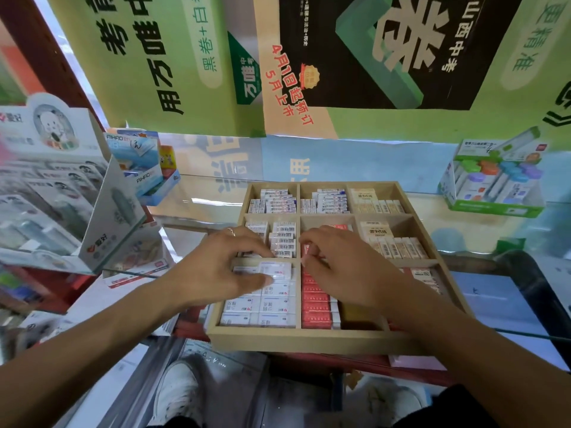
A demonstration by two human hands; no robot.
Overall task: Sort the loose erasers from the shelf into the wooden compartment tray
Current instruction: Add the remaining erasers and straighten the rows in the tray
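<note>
**Hands over the eraser tray**

The wooden tray [309, 336] sat on the shelf, its near-right compartment mostly hidden under the right forearm. The left hand [216, 267] pinched a blurred white eraser [275, 270] over the near-left compartment. The right hand [343, 267] curled its fingers [309, 248] onto the red erasers [315, 301] in the middle column; their grip was unclear.

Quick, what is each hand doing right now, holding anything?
Left hand: fingers and thumb pinch a white eraser over the wooden tray.
Right hand: fingers curled down among the red erasers; whether it grips one cannot be told.
</note>
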